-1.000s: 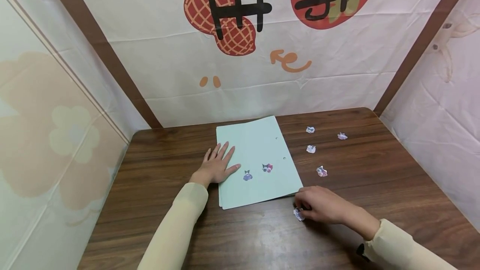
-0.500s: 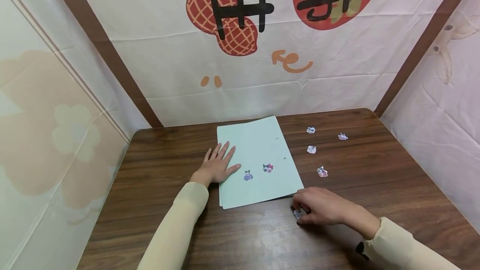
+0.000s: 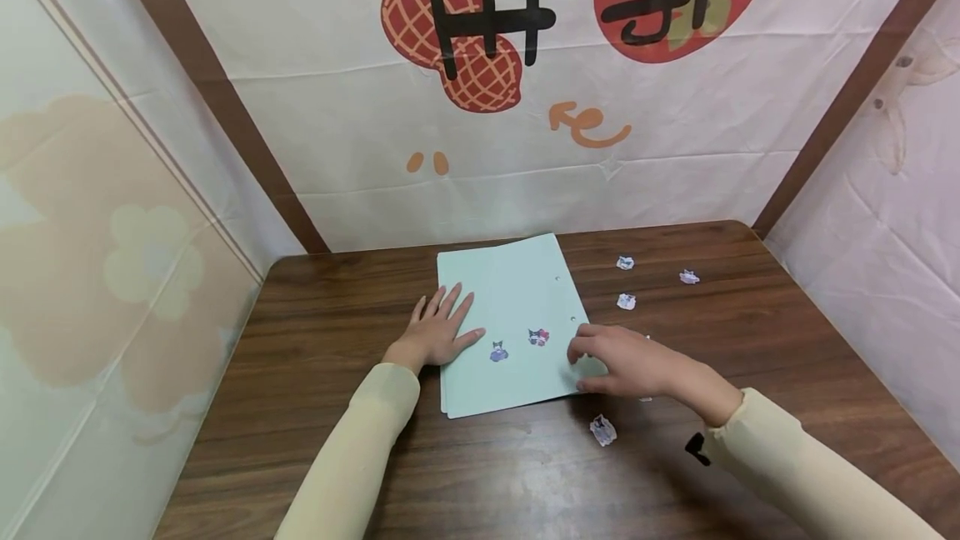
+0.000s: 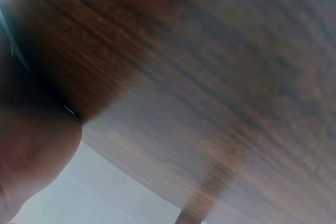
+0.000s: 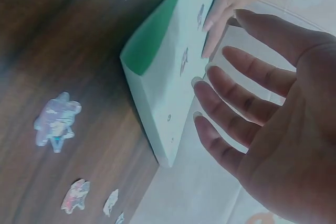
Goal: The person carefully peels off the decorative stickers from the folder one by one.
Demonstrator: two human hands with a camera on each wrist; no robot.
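My left hand (image 3: 435,338) rests flat with spread fingers on the left edge of pale mint sheets (image 3: 510,282), which have two small hole-like spots near the right side. On them lie two cartoon stickers, a purple one (image 3: 498,351) and a black-and-pink one (image 3: 537,337). Above the sheets' lower right corner hovers my right hand (image 3: 630,363), its fingers loosely bent; in the right wrist view nothing sits between the fingers. Just below that hand, a purple-grey sticker (image 3: 602,430) lies on the wood. The left wrist view shows mostly blurred wood and part of my hand (image 4: 37,156).
More stickers are scattered right of the sheets, including a blue-white one (image 3: 626,262), a white one (image 3: 627,302) and a purple one (image 3: 689,277). My right hand partly covers others. A darker green underside (image 5: 152,40) shows at the sheets' curled corner. A fabric wall (image 3: 525,190) stands behind the table.
My right hand has left the sticker near the front and moved up and left over the sheets' corner. That sticker now lies fully uncovered. The left hand has stayed in place.
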